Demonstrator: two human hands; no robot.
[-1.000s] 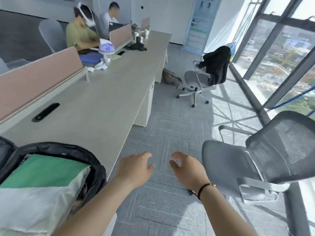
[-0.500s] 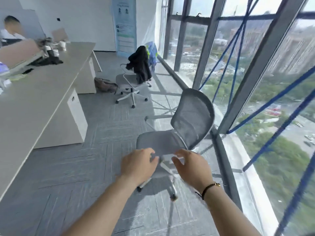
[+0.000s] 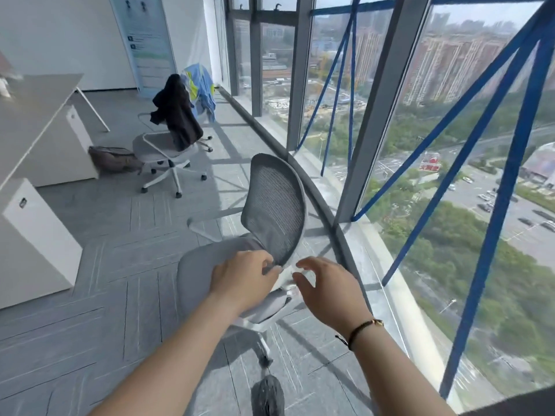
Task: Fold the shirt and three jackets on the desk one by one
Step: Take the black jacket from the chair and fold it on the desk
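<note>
Table (image 3: 33, 115): far left, only its edge in view; no clothes visible on it.
Jackets: a dark jacket (image 3: 177, 115) and a blue garment (image 3: 201, 85) hang over the far chair (image 3: 162, 151); probably soft, light and floppy, best taken at the collar or shoulders.
Left hand (image 3: 243, 280): fingers loosely curled, holding nothing.
Near chair (image 3: 270, 211): stands in the way.
Right hand (image 3: 327, 286): fingers spread, holding nothing.
</note>
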